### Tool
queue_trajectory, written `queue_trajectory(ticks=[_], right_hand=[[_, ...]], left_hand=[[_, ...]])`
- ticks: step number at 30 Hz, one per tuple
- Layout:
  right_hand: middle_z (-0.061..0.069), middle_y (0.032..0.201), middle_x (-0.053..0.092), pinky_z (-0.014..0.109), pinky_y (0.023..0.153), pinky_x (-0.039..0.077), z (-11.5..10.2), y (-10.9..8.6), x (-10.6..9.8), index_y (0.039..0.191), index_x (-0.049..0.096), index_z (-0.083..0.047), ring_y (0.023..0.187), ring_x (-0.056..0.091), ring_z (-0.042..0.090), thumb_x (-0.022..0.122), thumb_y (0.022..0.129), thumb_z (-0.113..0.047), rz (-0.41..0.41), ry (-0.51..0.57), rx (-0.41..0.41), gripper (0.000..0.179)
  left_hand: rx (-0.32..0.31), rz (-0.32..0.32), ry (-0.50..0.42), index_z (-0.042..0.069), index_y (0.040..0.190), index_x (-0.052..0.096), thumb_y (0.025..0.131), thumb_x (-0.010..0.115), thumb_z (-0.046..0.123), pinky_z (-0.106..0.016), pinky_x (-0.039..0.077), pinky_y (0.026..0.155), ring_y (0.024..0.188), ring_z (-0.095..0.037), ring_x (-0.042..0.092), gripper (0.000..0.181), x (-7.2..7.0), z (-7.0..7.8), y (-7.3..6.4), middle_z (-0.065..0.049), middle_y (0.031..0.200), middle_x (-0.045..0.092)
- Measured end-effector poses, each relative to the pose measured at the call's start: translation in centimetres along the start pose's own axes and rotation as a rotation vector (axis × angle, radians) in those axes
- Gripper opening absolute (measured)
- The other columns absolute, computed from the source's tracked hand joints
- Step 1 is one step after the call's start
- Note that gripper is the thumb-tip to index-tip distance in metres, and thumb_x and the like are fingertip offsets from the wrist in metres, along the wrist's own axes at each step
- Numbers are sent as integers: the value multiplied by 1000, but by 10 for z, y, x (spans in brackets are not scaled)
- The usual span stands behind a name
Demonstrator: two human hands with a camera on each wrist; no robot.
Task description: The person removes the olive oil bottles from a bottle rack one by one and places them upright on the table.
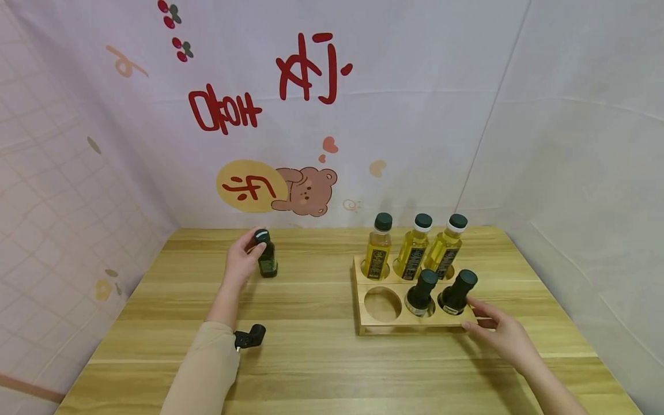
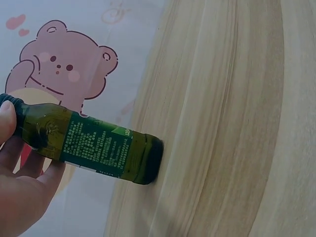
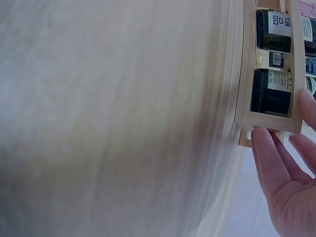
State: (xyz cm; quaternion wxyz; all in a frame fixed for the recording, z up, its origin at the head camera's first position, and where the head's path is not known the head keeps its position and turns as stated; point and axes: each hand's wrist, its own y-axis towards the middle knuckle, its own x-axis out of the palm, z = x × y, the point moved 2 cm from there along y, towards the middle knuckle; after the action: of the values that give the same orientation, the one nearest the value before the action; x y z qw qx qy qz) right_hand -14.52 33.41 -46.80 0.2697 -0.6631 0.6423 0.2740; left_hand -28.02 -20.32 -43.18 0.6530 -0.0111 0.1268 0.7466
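Observation:
My left hand (image 1: 241, 262) grips the neck of a dark green glass bottle (image 1: 268, 262) at the back left. In the left wrist view this bottle (image 2: 98, 143) has a green label, and its base is right at the tabletop. On the right stands a two-tier wooden bottle rack (image 1: 365, 321). My right hand (image 1: 500, 331) holds its front right corner, thumb at the upper edge and fingers against the side. Two dark bottles, one in the middle (image 1: 421, 294) and one on the right (image 1: 456, 297), sit in its front row; the front left hole is bare.
The rack's raised back row carries three yellow oil bottles (image 1: 377, 256) with dark green caps. A wood-grain table (image 1: 311, 357) lies under everything. Printed white cloth (image 1: 415, 115) hangs behind and at both sides. A black wrist device (image 1: 251, 336) sits on the left sleeve.

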Motion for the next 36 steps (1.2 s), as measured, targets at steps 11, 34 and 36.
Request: queue_trajectory(ticks=[11,34,36], right_hand=[[29,131,56,29,75,53,0,0,1,146,48,-4,106,64,41,73,92,-31,17,-4,-33,67],[30,132,54,27,74,54,1,0,0,146,48,-4,108,63,42,73,92,-32,3,31,-14,66],[30,132,54,27,74,54,1,0,0,146,48,-4,108,63,42,72,92,-32,3,33,-17,66]], left_hand=[[-3,3,50,3,143,52,100,56,2,-45,40,106,127,-31,50,43,-4,-2,0,-19,141,52],[21,-3,115,1,149,42,99,61,10,-38,43,104,127,-32,52,54,-23,-4,-20,-23,138,55],[32,-12,138,0,149,42,99,62,10,-37,43,103,127,-33,52,54,-26,-4,-23,-24,137,56]])
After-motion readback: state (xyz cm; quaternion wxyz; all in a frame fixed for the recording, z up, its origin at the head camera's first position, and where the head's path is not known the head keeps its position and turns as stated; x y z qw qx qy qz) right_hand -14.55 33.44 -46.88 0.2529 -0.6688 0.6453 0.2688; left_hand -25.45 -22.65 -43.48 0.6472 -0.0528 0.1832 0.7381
